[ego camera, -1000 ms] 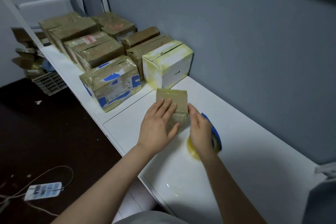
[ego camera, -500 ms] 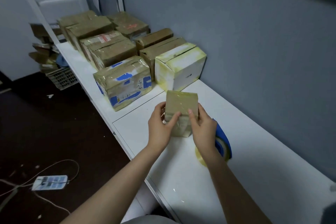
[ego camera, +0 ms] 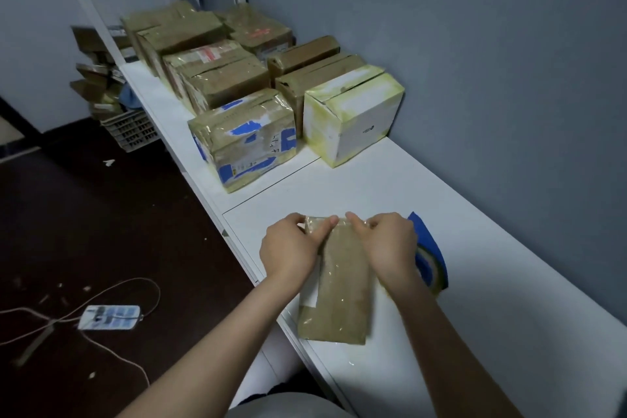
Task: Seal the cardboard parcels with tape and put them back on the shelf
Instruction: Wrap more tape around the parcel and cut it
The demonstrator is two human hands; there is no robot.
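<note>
Head view: a person's left hand [ego camera: 288, 248] and right hand [ego camera: 390, 248] both grip the far end of a small brown parcel [ego camera: 339, 302], fingers curled over its edge and thumbs on its glossy taped top. The parcel lies flat on the white counter [ego camera: 492, 299], near the front edge, its length running away from the person. Just beside the right hand, and partly hidden behind it, sits what appears to be a tape roll [ego camera: 431, 265] in a blue holder. Farther along the counter, taped parcels stand in rows against the grey wall, the closest a blue-patched parcel [ego camera: 244, 142] and a white box [ego camera: 353, 112]. A power strip [ego camera: 108, 316] lies on the dark floor.
</note>
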